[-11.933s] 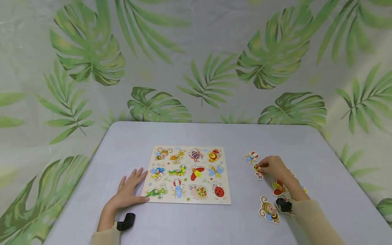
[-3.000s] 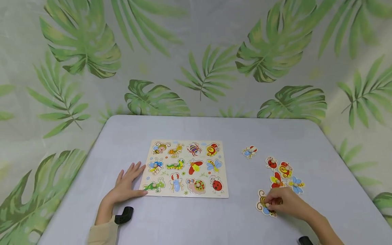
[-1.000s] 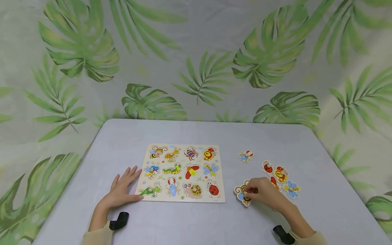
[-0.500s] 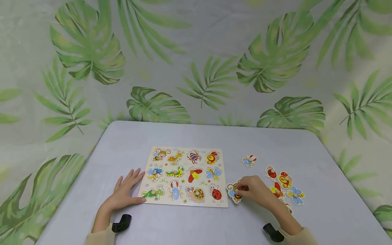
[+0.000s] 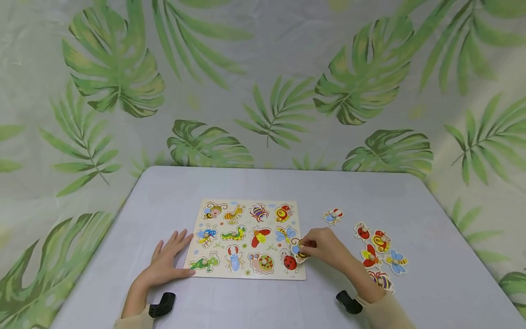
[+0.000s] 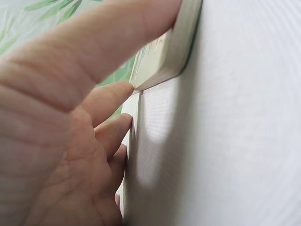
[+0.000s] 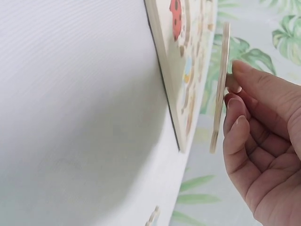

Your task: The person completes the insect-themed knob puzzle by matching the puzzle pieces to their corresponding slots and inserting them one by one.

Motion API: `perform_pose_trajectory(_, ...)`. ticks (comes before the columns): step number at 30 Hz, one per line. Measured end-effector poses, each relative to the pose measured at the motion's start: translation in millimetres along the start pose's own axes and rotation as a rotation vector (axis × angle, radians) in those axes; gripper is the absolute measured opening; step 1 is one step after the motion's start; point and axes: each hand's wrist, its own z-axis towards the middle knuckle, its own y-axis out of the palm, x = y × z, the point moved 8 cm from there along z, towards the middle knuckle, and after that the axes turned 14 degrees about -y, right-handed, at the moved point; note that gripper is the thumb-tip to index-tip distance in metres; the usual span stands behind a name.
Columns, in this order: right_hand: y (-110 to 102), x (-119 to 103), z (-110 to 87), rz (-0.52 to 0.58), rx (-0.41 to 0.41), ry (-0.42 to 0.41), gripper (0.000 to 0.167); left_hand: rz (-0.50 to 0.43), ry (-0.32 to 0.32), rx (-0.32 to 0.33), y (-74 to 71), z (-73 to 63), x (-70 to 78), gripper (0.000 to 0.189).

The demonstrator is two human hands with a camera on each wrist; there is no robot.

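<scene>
My right hand (image 5: 326, 246) pinches a bee puzzle piece (image 5: 297, 250) by its small knob (image 7: 233, 84). The piece overlaps the right side of a wooden peg puzzle board (image 5: 297, 275), near the printed ladybug (image 5: 290, 262). Edge-on in the right wrist view, it is raised off the board with a gap between. Fingers spread, my left hand (image 5: 166, 262) rests at the board's left edge, its thumb on the near left corner. Knobbed pieces sit in the board, among them a grasshopper (image 5: 204, 262), a caterpillar (image 5: 233, 234) and a snail (image 5: 262, 263).
Several loose pieces lie right of the board: a stag beetle (image 5: 333, 216), a ladybug (image 5: 362, 231), a red-winged bug (image 5: 370, 257), a blue-winged insect (image 5: 396, 262) and a spider (image 5: 381, 280). Leaf-printed cloth (image 5: 271, 105) hangs behind the white table (image 5: 246, 304).
The snail piece, earlier gripped on the table, now sits in the board. Since then my right hand has picked up the bee piece and carried it left over the board. My left hand stays put.
</scene>
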Motion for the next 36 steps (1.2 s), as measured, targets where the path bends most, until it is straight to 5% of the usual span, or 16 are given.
perform_pose_trajectory(11, 6.3, -18.7, 27.2, 0.010, 0.040, -0.092, 0.005, 0.008, -0.021, -0.008, -1.2, -3.4, -5.2, 0.095)
perform_pose_trajectory(36, 13.4, -32.9, 70.2, -0.054, 0.021, -0.047, 0.010, 0.006, -0.011, -0.015, 0.1, 0.8, -0.4, 0.095)
